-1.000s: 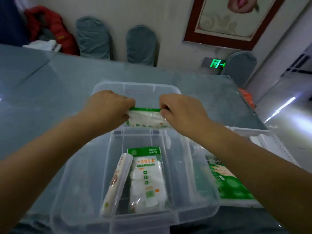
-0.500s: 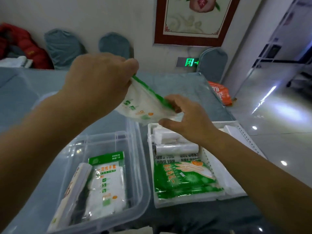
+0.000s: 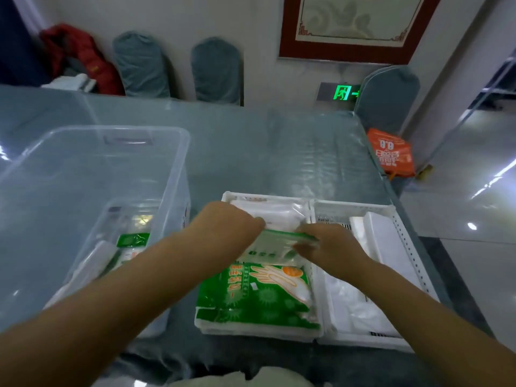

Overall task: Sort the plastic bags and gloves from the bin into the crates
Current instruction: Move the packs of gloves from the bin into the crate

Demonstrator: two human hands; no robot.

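Both hands hold one glove pack (image 3: 275, 247), white with a green top strip, low over the left white crate (image 3: 237, 197). My left hand (image 3: 226, 230) grips its left end and my right hand (image 3: 329, 248) pinches its right end. Under it in that crate lies a green glove pack (image 3: 259, 297) printed with a hand, and a white packet (image 3: 275, 213) sits at the far end. The right white crate (image 3: 391, 212) holds white plastic bags (image 3: 374, 238). The clear bin (image 3: 92, 163) on the left contains a green-topped glove pack (image 3: 132, 241) and a roll (image 3: 95, 261).
The crates and bin stand on a grey-blue table (image 3: 279, 152) under a plastic sheet. An orange bag (image 3: 391, 153) lies past the table's right edge. Covered chairs (image 3: 216, 69) line the far wall. A shiny floor (image 3: 469, 191) runs along the right.
Both hands carried the glove pack from above the clear bin rightward and down. It now sits low over the left crate, above the green pack.
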